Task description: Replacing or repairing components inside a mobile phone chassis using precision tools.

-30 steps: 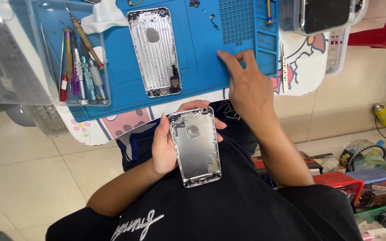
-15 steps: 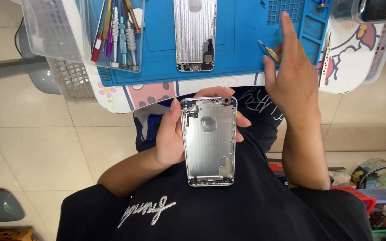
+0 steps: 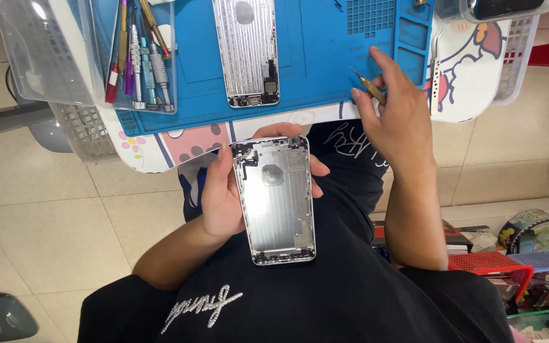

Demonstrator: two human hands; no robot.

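Head view: clear tray (image 3: 106,57) holds screwdrivers (image 3: 141,54); left hand (image 3: 223,190) grips phone housing (image 3: 276,200)

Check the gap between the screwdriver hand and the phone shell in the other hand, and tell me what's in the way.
Nothing visible blocks it. The right hand holds a small screwdriver over the blue mat edge; the left hand holds the silver phone shell above the lap, open space between.

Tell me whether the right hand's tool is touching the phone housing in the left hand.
Apart. The head view shows the tool over the blue mat, clearly separated from the phone housing.
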